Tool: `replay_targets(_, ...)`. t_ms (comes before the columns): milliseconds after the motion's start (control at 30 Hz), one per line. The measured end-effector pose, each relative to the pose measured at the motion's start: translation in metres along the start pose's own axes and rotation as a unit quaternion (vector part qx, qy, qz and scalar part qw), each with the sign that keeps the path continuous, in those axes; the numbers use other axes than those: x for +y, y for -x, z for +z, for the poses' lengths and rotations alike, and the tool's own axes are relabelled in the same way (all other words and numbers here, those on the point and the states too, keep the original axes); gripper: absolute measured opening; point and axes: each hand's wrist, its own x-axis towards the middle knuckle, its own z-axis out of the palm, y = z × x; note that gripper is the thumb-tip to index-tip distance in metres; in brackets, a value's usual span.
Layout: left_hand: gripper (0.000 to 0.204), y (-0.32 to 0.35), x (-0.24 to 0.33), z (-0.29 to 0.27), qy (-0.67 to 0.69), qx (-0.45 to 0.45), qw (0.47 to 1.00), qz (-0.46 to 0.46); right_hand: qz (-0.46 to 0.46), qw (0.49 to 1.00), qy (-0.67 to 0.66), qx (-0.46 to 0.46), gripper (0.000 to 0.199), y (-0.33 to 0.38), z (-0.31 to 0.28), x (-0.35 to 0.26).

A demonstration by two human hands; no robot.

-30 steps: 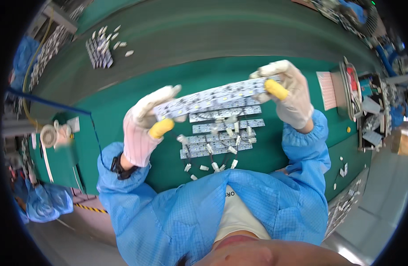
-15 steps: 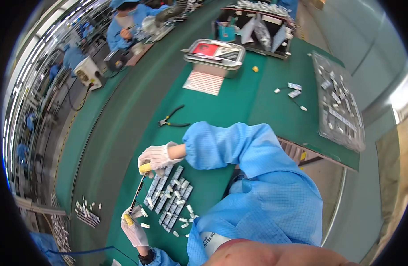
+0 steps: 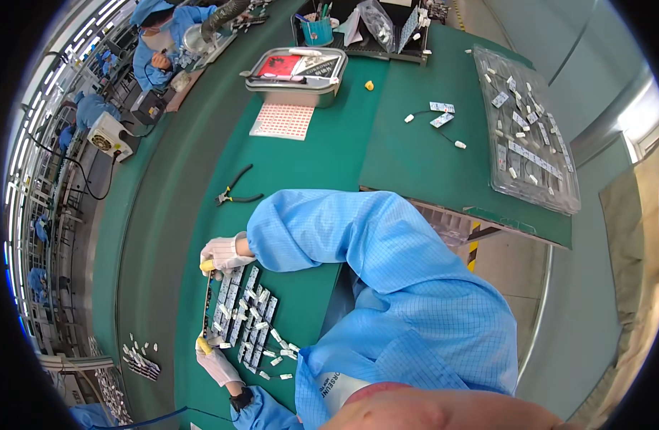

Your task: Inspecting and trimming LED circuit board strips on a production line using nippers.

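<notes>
Head camera: a long, thin strip of small white parts [image 3: 206,304] is held edge-on just above a green work mat [image 3: 322,161], over rows of similar strips [image 3: 245,315]. Gloved right hand [image 3: 222,254] pinches the strip's far end with yellow-capped fingertips; gloved left hand [image 3: 213,358] pinches its near end the same way. Loose white pieces [image 3: 280,355] lie beside the rows. Pliers [image 3: 236,192] and a metal tray [image 3: 295,72] sit farther along the mat.

Bright, even overhead light, soft shadows, heavy fisheye bending at black rim, far benches perhaps slightly blurred
</notes>
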Motion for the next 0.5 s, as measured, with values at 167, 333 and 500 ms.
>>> replay_targets(167,0.025,-0.001,-0.001,0.004,0.022,0.013,1.000,0.010,-0.001,1.000,-0.007,-0.014,0.018,-0.006,-0.004,0.007)
replay_targets(333,0.027,0.003,-0.001,0.002,0.087,0.026,0.996,-0.003,0.025,0.999,-0.003,-0.022,0.020,0.003,0.002,-0.016)
replay_targets(500,0.026,0.002,0.007,0.003,0.043,-0.012,0.999,0.020,-0.178,0.976,0.004,-0.128,0.048,-0.019,-0.022,0.027)
